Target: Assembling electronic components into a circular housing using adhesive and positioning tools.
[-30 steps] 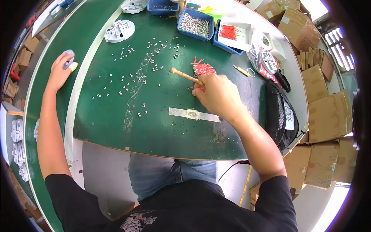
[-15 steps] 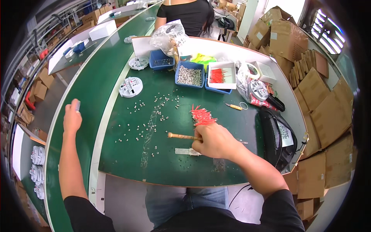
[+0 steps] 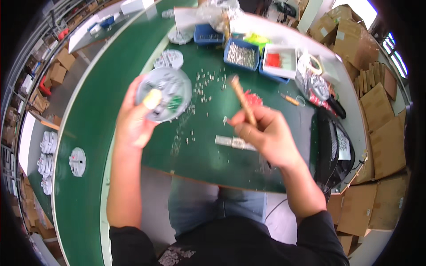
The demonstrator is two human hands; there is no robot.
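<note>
lower centre of the frame: the right hand (image 3: 266,133) is closed around a wooden-handled tool (image 3: 243,99), its working tip hidden, above the green bench (image 3: 208,150). left of centre, the left hand (image 3: 133,117) clasps a round grey disc unit (image 3: 165,99); judged best held level and steady so the tool meets it squarely, clear of the loose small parts (image 3: 199,88) beyond.

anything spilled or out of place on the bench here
Yes: small silvery parts lie scattered loose over the green mat, outside the blue bin of parts. Red pieces also lie loose beside the right hand.
</note>
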